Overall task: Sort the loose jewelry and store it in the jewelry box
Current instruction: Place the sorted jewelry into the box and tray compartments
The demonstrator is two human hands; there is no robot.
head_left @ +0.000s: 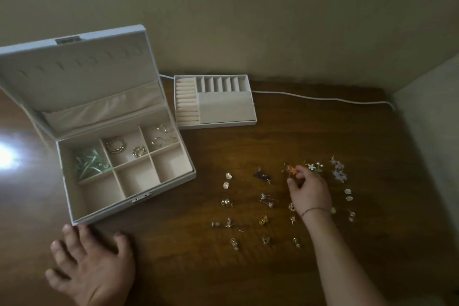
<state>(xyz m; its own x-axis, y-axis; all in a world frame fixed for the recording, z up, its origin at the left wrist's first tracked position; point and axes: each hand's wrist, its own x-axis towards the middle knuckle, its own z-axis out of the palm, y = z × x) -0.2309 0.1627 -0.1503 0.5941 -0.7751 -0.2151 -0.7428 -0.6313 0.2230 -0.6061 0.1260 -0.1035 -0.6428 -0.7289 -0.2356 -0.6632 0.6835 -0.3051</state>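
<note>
Right hand (pixel 309 190) reaches over the loose jewelry on the dark wood table (pixel 273 268), fingers (pixel 299 172) curled and pinching a small orange earring (pixel 292 169) at the far row of the spread. Thin bracelet (pixel 314 210) on that wrist. Left hand (pixel 92 263) lies flat on the table just in front of the jewelry box (pixel 104 213), fingers spread & straight, holding nothing; fingertips right by the box's front left corner.

Box lid stands open, tilted back. Bottom has six compartments: back left w/ green pieces (pixel 90 163), back middle w/ gold chain rings (pixel 124 148), back right w/ thin hoop rings (pixel 164 138); front three look bare (lighting is dim). The removable tray (pixel 214 102) sits on the table just right of the box lid, w/ ring rolls on its left & small slots along the back.

Loose earrings (pixel 268 200) lie in rough rows right of the box: clear stones (pixel 227 180) at left, a purple piece (pixel 262 176), white flower pieces (pixel 314 166) & a pale dangly cluster (pixel 337 171) far right. White cable (pixel 323 98) runs along the wall behind the tray.
</note>
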